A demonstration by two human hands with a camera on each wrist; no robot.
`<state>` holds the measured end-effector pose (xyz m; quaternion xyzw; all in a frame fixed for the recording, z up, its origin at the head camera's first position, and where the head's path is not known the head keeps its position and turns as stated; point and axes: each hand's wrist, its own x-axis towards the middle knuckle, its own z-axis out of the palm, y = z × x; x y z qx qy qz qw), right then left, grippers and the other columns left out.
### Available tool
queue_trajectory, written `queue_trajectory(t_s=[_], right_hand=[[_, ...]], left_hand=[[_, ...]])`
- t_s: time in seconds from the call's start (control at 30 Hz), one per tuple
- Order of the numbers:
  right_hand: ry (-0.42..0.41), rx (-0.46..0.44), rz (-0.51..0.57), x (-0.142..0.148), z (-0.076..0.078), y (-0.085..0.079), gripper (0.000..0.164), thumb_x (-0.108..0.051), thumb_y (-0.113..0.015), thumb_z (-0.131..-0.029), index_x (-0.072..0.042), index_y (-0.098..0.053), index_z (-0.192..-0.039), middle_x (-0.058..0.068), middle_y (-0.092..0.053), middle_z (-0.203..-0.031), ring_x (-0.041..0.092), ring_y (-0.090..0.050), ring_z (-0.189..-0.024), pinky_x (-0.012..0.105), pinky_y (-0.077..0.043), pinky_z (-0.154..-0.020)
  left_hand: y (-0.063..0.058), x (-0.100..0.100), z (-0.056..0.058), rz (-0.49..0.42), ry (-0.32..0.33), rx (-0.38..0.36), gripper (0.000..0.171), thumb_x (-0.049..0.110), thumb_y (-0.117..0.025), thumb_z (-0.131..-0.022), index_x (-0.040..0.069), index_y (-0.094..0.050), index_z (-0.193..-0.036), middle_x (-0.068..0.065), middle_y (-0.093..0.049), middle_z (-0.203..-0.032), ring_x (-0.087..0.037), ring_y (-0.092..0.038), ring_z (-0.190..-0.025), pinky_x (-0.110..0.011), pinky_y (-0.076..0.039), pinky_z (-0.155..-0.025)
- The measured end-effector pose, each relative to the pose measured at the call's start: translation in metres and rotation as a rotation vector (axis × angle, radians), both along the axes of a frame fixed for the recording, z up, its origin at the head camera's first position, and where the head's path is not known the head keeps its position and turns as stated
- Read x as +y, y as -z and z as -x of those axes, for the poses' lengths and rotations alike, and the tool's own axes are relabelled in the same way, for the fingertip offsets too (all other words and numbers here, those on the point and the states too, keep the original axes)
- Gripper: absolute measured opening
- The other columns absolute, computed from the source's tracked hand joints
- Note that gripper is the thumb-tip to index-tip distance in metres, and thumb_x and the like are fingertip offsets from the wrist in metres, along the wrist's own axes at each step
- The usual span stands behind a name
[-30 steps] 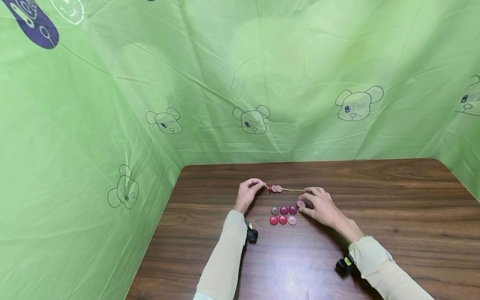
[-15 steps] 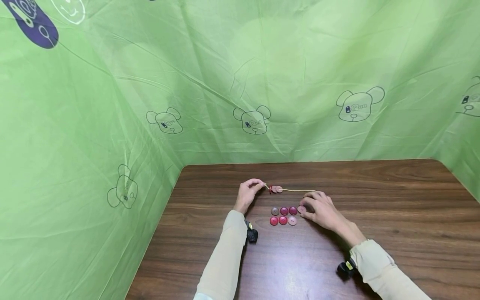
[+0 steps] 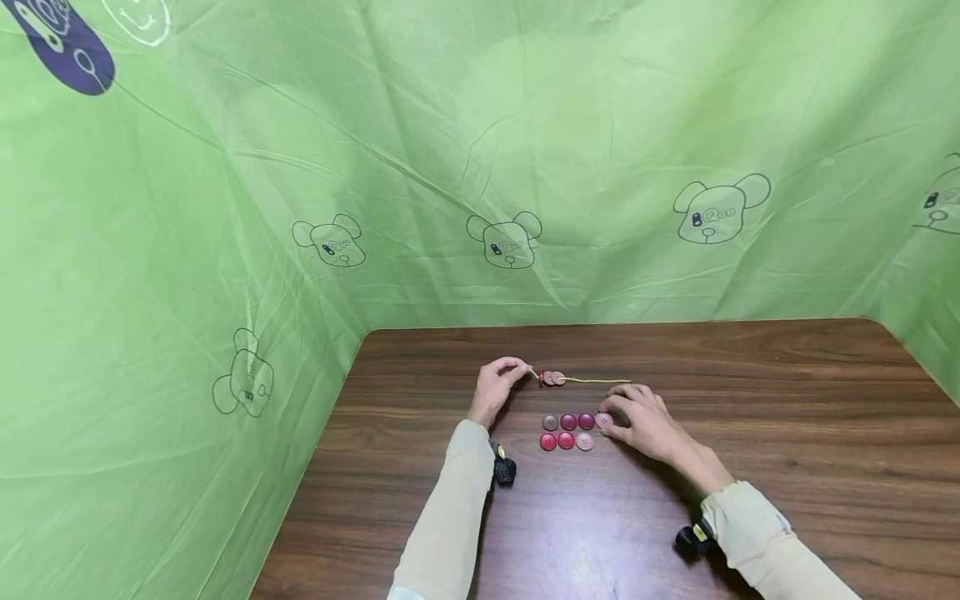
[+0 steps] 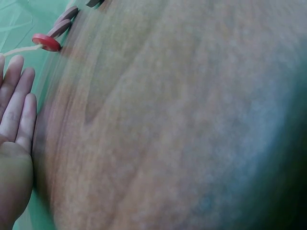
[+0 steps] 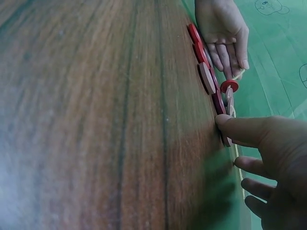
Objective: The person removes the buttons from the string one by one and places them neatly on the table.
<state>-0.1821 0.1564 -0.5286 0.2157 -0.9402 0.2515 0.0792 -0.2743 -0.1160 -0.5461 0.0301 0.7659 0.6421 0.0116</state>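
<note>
In the head view my left hand (image 3: pixel 495 389) pinches one end of a yellow cord (image 3: pixel 600 381). A red button (image 3: pixel 541 379) and two dusty-pink buttons (image 3: pixel 558 378) are threaded on it, near that hand. The cord's other end lies loose on the table behind my right hand (image 3: pixel 645 421). Thumb and index finger of that right hand pinch a pink button (image 3: pixel 603 421) at the right end of the upper row. In the right wrist view the thumb (image 5: pixel 240 128) covers part of this button, and the other fingers are spread.
Left of the pinched button lie a grey-brown button (image 3: pixel 550 422) and two plum buttons (image 3: pixel 577 422). Nearer me are two red buttons (image 3: pixel 548 442) and a pale pink button (image 3: pixel 585 442). Green printed cloth (image 3: pixel 420 208) hangs along the back of the wooden table (image 3: pixel 825 467).
My right hand has moved slightly toward me and right, bringing the pink button down flat at the row's end. The cord's right end now shows farther right. My left hand stays put.
</note>
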Motion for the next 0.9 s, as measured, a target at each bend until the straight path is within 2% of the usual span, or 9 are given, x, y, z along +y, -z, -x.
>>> queue_trajectory(t_s=[0.17, 0.3, 0.5, 0.7, 0.9], right_hand=[[0.003, -0.016, 0.036, -0.001, 0.002, -0.003, 0.024, -0.030, -0.073, -0.084, -0.014, -0.069, -0.102, 0.016, -0.060, -0.121, 0.039, -0.045, -0.117, 0.057, -0.035, -0.090], [0.013, 0.005, 0.059, -0.002, 0.008, -0.005, 0.025, -0.029, -0.075, -0.081, -0.014, -0.069, -0.101, 0.015, -0.060, -0.118, 0.039, -0.045, -0.115, 0.055, -0.036, -0.088], [0.030, 0.021, 0.080, -0.008, 0.020, -0.007, 0.026, -0.026, -0.075, -0.080, -0.014, -0.069, -0.102, 0.013, -0.060, -0.117, 0.038, -0.047, -0.114, 0.054, -0.036, -0.087], [0.051, -0.010, 0.089, -0.014, 0.029, -0.008, 0.026, -0.026, -0.074, -0.082, -0.014, -0.069, -0.103, 0.013, -0.060, -0.119, 0.038, -0.047, -0.116, 0.056, -0.036, -0.090], [0.063, -0.021, 0.111, -0.023, 0.037, -0.009, 0.028, -0.025, -0.075, -0.081, -0.011, -0.069, -0.105, 0.013, -0.060, -0.119, 0.039, -0.047, -0.116, 0.055, -0.035, -0.090]], left_hand=[[-0.001, 0.000, -0.001, 0.009, -0.006, -0.003, 0.017, 0.026, -0.072, -0.086, 0.011, -0.073, -0.092, -0.009, -0.073, -0.095, -0.013, -0.063, -0.086, -0.026, -0.049, -0.076], [-0.001, 0.001, -0.001, 0.013, -0.010, 0.002, 0.013, 0.023, -0.071, -0.087, 0.011, -0.073, -0.091, -0.006, -0.073, -0.093, -0.008, -0.062, -0.082, -0.022, -0.048, -0.075], [-0.003, 0.001, -0.002, 0.002, -0.012, -0.005, 0.012, 0.022, -0.071, -0.087, 0.011, -0.073, -0.091, -0.004, -0.073, -0.091, -0.013, -0.064, -0.084, -0.023, -0.049, -0.075], [-0.003, 0.001, -0.001, 0.003, -0.004, -0.012, 0.013, 0.024, -0.071, -0.087, 0.012, -0.073, -0.092, -0.004, -0.073, -0.092, -0.019, -0.065, -0.089, -0.025, -0.049, -0.076], [-0.003, 0.000, -0.001, 0.001, -0.004, -0.003, 0.012, 0.022, -0.071, -0.087, 0.011, -0.073, -0.092, -0.003, -0.073, -0.091, -0.019, -0.065, -0.088, -0.023, -0.049, -0.074]])
